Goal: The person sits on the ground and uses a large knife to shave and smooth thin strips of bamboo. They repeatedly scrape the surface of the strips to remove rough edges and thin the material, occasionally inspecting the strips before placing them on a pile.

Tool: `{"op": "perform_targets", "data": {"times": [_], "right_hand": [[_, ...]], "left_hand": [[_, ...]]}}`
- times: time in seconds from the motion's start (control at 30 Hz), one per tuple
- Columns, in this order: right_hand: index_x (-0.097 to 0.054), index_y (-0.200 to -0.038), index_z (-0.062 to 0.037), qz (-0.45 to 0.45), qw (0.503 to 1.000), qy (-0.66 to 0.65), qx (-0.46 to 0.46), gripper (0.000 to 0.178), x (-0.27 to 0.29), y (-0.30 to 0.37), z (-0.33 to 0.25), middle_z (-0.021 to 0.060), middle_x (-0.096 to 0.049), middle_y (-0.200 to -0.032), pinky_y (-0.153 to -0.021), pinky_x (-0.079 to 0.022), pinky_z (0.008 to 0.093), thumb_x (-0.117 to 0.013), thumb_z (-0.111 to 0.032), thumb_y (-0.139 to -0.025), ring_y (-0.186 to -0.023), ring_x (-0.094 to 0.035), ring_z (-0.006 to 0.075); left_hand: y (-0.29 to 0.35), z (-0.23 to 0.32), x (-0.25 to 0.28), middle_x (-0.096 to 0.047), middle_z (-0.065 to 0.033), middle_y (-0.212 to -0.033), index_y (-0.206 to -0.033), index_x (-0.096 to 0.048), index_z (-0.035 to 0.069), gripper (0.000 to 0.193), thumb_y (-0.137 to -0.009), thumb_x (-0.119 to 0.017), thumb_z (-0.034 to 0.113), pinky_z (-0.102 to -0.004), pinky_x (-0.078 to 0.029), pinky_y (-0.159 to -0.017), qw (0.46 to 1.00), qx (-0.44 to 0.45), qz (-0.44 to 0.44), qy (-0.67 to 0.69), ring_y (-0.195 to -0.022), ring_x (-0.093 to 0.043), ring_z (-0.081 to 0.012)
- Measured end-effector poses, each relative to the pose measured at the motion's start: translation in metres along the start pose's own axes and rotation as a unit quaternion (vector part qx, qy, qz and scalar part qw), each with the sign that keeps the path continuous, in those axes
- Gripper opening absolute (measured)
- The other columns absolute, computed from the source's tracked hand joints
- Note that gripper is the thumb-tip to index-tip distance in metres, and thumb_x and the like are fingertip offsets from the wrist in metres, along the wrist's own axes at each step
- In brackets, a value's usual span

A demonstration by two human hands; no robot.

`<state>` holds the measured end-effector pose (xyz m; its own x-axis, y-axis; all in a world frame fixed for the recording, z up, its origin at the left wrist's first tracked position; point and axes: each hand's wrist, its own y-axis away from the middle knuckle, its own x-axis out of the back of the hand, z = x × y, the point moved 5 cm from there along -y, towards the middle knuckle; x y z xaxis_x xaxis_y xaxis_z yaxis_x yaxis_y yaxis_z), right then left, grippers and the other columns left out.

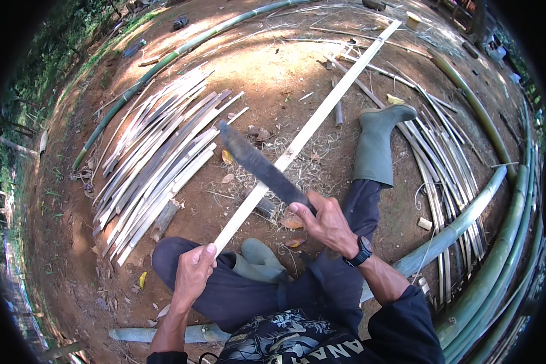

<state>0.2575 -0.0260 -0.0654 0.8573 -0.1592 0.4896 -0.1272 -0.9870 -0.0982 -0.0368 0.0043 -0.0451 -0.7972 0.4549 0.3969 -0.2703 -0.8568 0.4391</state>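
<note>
My left hand (194, 271) is closed round the near end of a long pale bamboo strip (321, 115), which slants away to the far right. In my right hand (324, 223), closed round its handle, is a machete (258, 162) with a broad dark blade. The blade crosses over the strip a little beyond its near third and points to the far left. Whether its edge touches the strip I cannot tell. Thin curly shavings (309, 164) lie on the soil beneath the strip.
A pile of split bamboo strips (164, 158) lies on the left, another (443, 182) on the right. Thick green bamboo poles (491, 279) run along the right. A long pole (182, 50) curves across the far left. My green boots (376, 145) rest on the brown soil.
</note>
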Motion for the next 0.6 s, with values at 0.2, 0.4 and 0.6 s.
{"op": "perform_targets", "data": {"times": [0.2,0.4,0.6], "right_hand": [[-0.054,-0.080,0.0036,0.049,0.997,-0.049,-0.017,0.042,0.000,-0.003,0.000,0.0176,-0.050,-0.050,-0.042,-0.040,0.0403,-0.059,-0.035,-0.095,-0.043,-0.055,0.0246],[-0.055,-0.078,0.0029,0.026,0.998,-0.052,-0.018,0.040,-0.019,0.007,0.001,0.0146,-0.048,-0.048,-0.041,-0.039,0.0381,-0.060,-0.033,-0.094,-0.040,-0.051,0.0212],[-0.051,-0.074,0.0004,0.080,0.993,-0.055,-0.067,0.042,-0.011,0.003,0.000,0.0077,-0.049,-0.049,-0.043,-0.037,0.0344,-0.060,-0.035,-0.095,-0.045,-0.046,0.0125]], "left_hand": [[-0.002,0.006,-0.004,-0.041,0.0027,-0.052,-0.067,-0.053,0.002,0.054,-0.098,-0.050,0.046,-0.0243,-0.025,-0.043,1.000,0.000,-0.001,0.027,-0.047,-0.036,-0.0042],[0.002,0.009,0.002,-0.043,0.0010,-0.051,-0.067,-0.054,0.001,0.054,-0.099,-0.050,0.044,-0.0272,-0.030,-0.044,0.997,-0.044,0.047,-0.050,-0.047,-0.040,-0.0070],[0.004,0.026,0.001,-0.052,-0.0121,-0.052,-0.071,-0.058,-0.001,0.048,-0.100,-0.049,0.036,-0.0370,-0.040,-0.049,0.964,-0.155,0.134,-0.170,-0.048,-0.055,-0.0263]]}}
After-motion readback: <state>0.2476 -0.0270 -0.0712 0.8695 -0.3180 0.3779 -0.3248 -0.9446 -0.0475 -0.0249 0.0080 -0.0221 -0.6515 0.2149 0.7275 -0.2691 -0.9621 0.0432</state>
